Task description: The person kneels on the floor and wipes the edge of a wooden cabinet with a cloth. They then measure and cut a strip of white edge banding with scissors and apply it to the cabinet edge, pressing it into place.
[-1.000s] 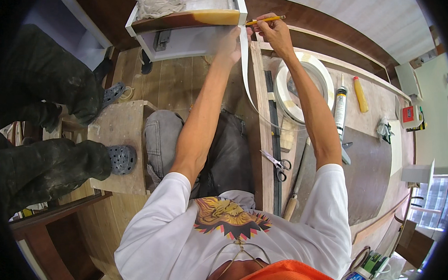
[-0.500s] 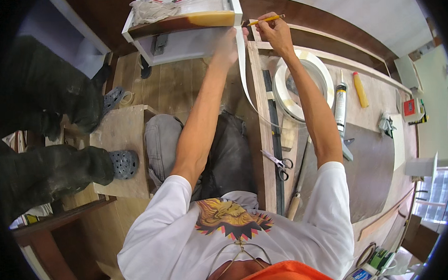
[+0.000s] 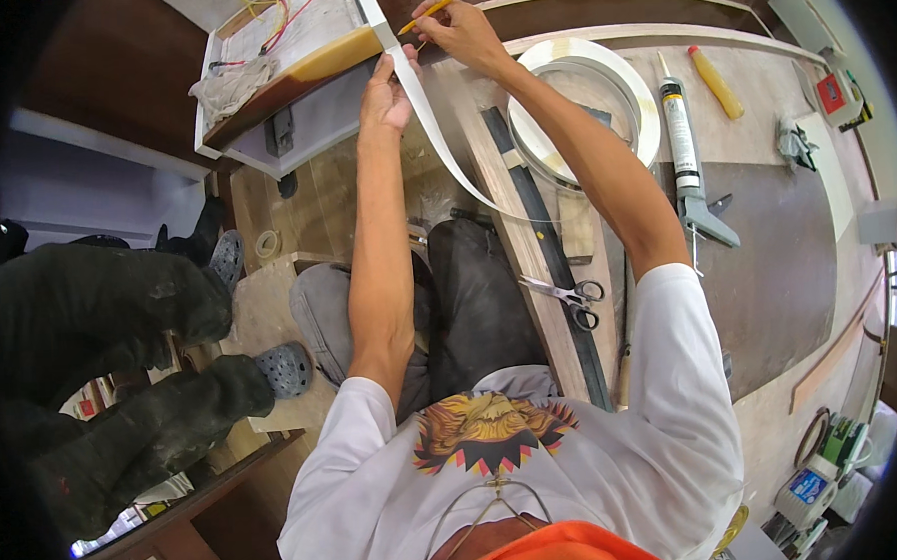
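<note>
My left hand pinches a white edge-banding strip between thumb and fingers, just below the corner of a white cabinet box. From there the strip curves down to a large white roll of banding on the workbench. A yellow pencil is gripped in my right hand, its tip close to the cabinet's white edge. A brown, glossy panel spans the box front. Scissors lie on the bench beside my right forearm.
A caulking gun with a white cartridge and a yellow bottle with a red cap lie on the workbench. At left, another person's dark-trousered legs end in grey clogs on a wooden board. Red and yellow wires sit inside the box.
The view has shifted, so the cabinet stands farther left and higher. My left hand, blurred before, now shows clearly with the strip in its fingers. The pencil stays in my right hand.
</note>
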The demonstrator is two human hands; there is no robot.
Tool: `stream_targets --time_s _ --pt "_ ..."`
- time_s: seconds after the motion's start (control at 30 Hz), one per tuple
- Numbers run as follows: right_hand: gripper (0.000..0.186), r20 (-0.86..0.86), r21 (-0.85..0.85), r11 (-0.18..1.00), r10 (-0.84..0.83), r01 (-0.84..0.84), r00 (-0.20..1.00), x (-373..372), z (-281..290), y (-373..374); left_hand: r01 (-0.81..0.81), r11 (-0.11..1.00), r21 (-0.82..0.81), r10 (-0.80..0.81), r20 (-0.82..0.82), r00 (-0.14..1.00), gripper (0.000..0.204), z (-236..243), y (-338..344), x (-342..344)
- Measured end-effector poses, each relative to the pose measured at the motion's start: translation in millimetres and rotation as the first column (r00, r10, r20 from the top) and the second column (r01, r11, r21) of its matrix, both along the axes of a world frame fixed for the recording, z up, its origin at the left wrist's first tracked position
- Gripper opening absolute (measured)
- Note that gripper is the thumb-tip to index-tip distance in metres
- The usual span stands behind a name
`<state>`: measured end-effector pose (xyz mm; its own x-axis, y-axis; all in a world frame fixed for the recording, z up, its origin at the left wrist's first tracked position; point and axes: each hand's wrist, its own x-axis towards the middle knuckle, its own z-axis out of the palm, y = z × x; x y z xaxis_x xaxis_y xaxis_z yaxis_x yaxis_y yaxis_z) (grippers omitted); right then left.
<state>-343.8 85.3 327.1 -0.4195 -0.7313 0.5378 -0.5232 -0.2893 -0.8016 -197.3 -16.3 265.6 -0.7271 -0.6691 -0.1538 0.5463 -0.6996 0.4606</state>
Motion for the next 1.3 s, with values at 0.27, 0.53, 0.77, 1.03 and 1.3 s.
stream_targets --time_s 0.27,0.53,0.77,1.03,1.3 --pt "0.022 -0.076 -0.048 0.998 -0.032 0.028 0.997 4.1 14.2 6.6 -0.014 1.000 -0.024 0.015 0.041 0.999 0.030 7.7 7.5 3.1" --pt "0.027 -0.242 0.058 0.994 -0.078 0.095 0.967 0.3 14.0 -0.6 -0.023 1.000 0.000 0.023 0.014 1.000 0.026 7.0 7.7 2.2" --pt "0.027 -0.236 0.061 0.995 -0.066 0.083 0.969 -3.2 11.6 -3.1 -0.012 1.000 0.009 0.012 0.001 1.000 0.028 7.6 9.9 -1.3" --pt "0.025 -0.266 0.070 0.994 -0.059 0.080 0.962 3.5 20.8 -0.7 -0.004 1.000 -0.008 0.004 0.016 1.000 0.031 4.1 6.5 0.2" --pt "0.029 -0.248 0.115 0.989 -0.060 0.091 0.967 -13.8 46.3 79.2 -0.098 0.991 -0.091 0.104 0.070 0.992 0.031 1.3 28.2 0.6"
